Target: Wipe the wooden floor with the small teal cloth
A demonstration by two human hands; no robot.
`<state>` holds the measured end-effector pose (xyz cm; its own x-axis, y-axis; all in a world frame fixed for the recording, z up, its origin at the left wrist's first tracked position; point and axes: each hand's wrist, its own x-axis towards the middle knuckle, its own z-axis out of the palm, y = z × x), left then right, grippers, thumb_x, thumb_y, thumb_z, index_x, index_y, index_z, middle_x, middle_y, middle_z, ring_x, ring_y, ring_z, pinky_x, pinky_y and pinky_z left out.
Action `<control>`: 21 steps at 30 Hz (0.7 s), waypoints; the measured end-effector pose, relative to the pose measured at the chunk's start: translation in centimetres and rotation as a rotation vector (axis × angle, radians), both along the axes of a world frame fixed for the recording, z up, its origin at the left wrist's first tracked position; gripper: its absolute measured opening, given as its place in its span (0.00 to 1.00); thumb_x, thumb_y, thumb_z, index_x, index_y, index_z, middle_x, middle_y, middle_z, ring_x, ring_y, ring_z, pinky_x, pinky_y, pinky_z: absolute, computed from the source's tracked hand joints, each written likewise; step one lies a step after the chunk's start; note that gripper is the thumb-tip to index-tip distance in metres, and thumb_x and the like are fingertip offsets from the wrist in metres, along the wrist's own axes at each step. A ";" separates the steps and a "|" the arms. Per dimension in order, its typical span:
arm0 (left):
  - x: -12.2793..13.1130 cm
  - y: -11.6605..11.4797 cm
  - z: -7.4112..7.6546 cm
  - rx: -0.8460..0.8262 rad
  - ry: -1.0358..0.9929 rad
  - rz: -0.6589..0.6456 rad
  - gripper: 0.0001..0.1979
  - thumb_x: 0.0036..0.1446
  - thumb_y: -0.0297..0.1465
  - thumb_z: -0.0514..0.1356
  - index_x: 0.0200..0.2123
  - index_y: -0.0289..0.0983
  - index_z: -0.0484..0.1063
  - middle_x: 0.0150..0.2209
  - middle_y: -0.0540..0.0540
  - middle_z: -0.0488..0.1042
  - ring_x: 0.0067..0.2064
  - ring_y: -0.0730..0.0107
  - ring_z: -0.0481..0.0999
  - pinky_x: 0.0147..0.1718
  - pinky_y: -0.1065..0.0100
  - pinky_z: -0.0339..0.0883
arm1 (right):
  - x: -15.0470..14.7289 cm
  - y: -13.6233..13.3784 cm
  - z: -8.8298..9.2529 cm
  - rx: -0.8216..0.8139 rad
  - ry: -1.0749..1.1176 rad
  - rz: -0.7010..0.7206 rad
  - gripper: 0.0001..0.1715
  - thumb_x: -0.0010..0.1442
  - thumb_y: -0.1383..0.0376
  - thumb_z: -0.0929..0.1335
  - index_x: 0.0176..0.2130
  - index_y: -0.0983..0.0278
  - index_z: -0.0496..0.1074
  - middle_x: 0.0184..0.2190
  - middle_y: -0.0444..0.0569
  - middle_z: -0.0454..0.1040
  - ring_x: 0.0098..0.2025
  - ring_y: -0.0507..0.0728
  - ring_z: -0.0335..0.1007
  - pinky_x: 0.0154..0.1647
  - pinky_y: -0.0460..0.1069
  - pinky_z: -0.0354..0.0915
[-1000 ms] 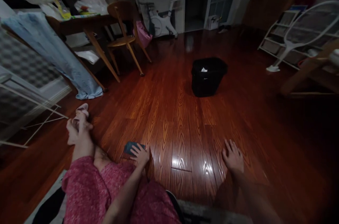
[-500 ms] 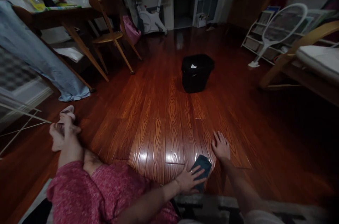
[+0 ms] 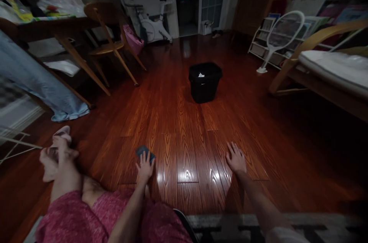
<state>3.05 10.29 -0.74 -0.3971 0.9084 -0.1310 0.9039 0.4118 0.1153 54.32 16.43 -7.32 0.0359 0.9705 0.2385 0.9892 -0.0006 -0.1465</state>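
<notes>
On the glossy reddish wood floor (image 3: 169, 120), my left hand (image 3: 146, 168) presses flat over a folded dark blue-green cloth (image 3: 143, 150), fingers spread. The far end of the cloth shows beyond my fingertips; the rest is under the hand. My right hand (image 3: 237, 158) lies palm down on the bare boards to the right, fingers stretched out, holding nothing. A black trash bin (image 3: 204, 91) stands upright farther ahead, with a white scrap (image 3: 201, 75) showing in its mouth.
Bare legs and pink slippers (image 3: 61, 132) extend at left, beside blue jeans (image 3: 57, 89) hanging from a chair. A wooden chair (image 3: 107, 45) and table stand back left. At right are a white racket-shaped object (image 3: 284, 32) and a cushioned armchair (image 3: 339, 63). An exercise bike (image 3: 153, 24) stands behind.
My left hand has slid the cloth across the floor, leftward and away from me. My right hand stays on about the same spot. The view has shifted slightly.
</notes>
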 end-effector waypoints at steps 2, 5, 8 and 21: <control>-3.6 -1.3 -0.4 0.027 0.027 0.185 0.31 0.69 0.42 0.44 0.71 0.39 0.50 0.73 0.37 0.45 0.73 0.48 0.43 0.66 0.38 0.46 | 0.0 0.0 -0.1 0.015 0.007 -0.001 0.37 0.66 0.61 0.57 0.71 0.62 0.52 0.69 0.53 0.59 0.71 0.59 0.50 0.67 0.58 0.51; -6.9 -2.6 -0.8 0.055 0.036 0.379 0.33 0.69 0.42 0.44 0.71 0.32 0.51 0.72 0.30 0.46 0.73 0.46 0.45 0.66 0.42 0.47 | 0.1 0.1 -0.3 0.024 0.010 0.004 0.37 0.65 0.61 0.57 0.71 0.61 0.52 0.69 0.53 0.59 0.71 0.59 0.50 0.67 0.58 0.51; -7.7 -2.2 -1.0 0.065 -0.003 0.484 0.34 0.68 0.43 0.43 0.71 0.30 0.51 0.72 0.27 0.44 0.73 0.43 0.43 0.66 0.40 0.45 | 0.3 0.0 -0.3 0.001 0.007 0.007 0.38 0.65 0.62 0.57 0.72 0.61 0.49 0.70 0.52 0.57 0.71 0.60 0.49 0.67 0.58 0.50; 4.1 9.8 -0.6 -0.046 -0.048 -0.012 0.42 0.64 0.52 0.47 0.72 0.31 0.46 0.73 0.31 0.37 0.73 0.38 0.36 0.65 0.33 0.34 | 0.4 -1.2 0.2 -0.050 0.024 0.025 0.37 0.67 0.59 0.54 0.72 0.61 0.47 0.71 0.54 0.54 0.72 0.61 0.47 0.68 0.61 0.49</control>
<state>7.16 20.13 -1.38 -0.3786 0.9054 -0.1920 0.9026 0.4071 0.1400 54.74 15.27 -7.10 0.0164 0.9818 0.1894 0.9853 0.0164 -0.1702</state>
